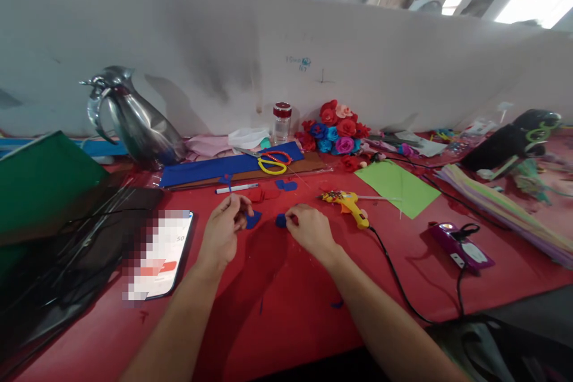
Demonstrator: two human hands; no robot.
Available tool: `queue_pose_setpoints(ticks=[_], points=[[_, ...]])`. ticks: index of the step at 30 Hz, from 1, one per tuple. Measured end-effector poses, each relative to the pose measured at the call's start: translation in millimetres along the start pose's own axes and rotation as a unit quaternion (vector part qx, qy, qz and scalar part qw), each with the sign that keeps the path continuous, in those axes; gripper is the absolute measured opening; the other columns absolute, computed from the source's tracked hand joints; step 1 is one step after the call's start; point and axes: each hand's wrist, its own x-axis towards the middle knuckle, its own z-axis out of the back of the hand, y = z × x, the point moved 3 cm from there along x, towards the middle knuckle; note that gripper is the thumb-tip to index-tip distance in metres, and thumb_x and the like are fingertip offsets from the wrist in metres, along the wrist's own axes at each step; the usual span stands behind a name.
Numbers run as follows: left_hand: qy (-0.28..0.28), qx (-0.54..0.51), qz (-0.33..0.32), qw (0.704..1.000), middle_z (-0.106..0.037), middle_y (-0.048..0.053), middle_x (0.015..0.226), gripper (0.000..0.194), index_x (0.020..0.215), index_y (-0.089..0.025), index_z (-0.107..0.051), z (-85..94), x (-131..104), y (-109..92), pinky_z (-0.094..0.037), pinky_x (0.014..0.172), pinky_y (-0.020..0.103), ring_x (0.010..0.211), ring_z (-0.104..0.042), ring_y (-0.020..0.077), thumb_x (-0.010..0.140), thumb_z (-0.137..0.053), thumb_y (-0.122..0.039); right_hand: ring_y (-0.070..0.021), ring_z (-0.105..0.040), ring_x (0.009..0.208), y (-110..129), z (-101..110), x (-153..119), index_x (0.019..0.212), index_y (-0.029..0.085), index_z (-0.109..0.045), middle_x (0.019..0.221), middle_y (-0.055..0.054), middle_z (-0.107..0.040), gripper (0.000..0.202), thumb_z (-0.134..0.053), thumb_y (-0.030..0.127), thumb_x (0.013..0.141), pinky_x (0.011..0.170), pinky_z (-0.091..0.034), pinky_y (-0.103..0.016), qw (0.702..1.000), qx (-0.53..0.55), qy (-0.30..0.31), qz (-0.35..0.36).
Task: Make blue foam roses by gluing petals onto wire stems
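Low over the red table (277,310), left hand (222,230) pinches a blue felt petal (253,219) shut-fingered, right hand (308,228) pinches another blue felt piece (280,221) — glue gun (349,205) lies near.

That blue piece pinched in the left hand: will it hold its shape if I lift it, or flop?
The blue piece looks like thin cut sheet, so probably light and bendy. It sags from the left hand, so likely floppy. Being flat, it should not roll.

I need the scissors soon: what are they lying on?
The scissors, with red and yellow handles, lie on the right end of a long blue felt strip. A brown sheet shows beneath the strip; the rest underneath is covered.
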Motion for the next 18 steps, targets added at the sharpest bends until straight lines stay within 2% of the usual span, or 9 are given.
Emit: queue_pose_setpoints(ticks=[5,8,11,15,18], points=[[-0.073,-0.051,-0.023,0.996,-0.055,-0.001,0.056,0.029,0.063,-0.017,-0.059,16.6,7.3,-13.8,-0.022,0.039,0.021,0.041,-0.03,0.0048,0.085,-0.059,-0.036,-0.0184,-0.065,0.087,6.0,-2.5,-3.7,0.096,0.028,-0.07,0.104,-0.001,-0.07,0.019,-0.054,0.028,0.085,0.061,-0.04,-0.024,0.999,-0.033,0.028,0.025],[-0.073,-0.066,0.0,0.995,-0.054,-0.001,0.055,0.03,0.063,-0.016,-0.059,18.3,9.8,-11.2,-0.022,0.038,0.02,0.04,-0.028,0.0043,0.087,-0.057,-0.034,-0.0176,-0.065,0.084,6.8,-4.1,-6.7,0.096,0.027,-0.07,0.103,-0.002,-0.07,0.024,-0.047,0.027,0.09,0.061,-0.039,-0.025,0.999,-0.034,0.023,0.021],[-0.048,-0.059,0.016,0.997,-0.053,-0.001,0.055,0.029,0.065,-0.016,-0.058,14.3,10.0,-3.9,-0.023,0.038,0.019,0.039,-0.03,0.0047,0.085,-0.058,-0.036,-0.0195,-0.061,0.093,4.8,6.8,-1.5,0.1,0.026,-0.07,0.104,-0.005,-0.069,0.03,-0.041,0.03,0.095,0.068,-0.041,-0.027,0.999,-0.038,-0.016,0.013],[-0.029,-0.056,0.017,0.998,-0.054,-0.001,0.055,0.029,0.066,-0.016,-0.058,9.9,8.4,0.4,-0.022,0.037,0.019,0.039,-0.031,0.0047,0.082,-0.061,-0.04,-0.029,-0.049,0.109,9.7,29.7,31.5,0.093,0.02,-0.074,0.109,-0.013,-0.068,0.028,-0.046,0.024,0.091,0.086,-0.037,-0.039,0.987,-0.138,-0.072,0.047],[-0.034,-0.063,0.012,0.997,-0.054,-0.001,0.053,0.029,0.065,-0.016,-0.058,10.1,8.1,-1.0,-0.022,0.037,0.018,0.038,-0.031,0.0042,0.08,-0.061,-0.04,-0.032,-0.047,0.112,17.0,28.9,67.7,0.094,0.013,-0.074,0.104,-0.018,-0.07,0.023,-0.052,0.016,0.085,0.09,-0.032,-0.046,0.981,-0.187,-0.019,0.046]])
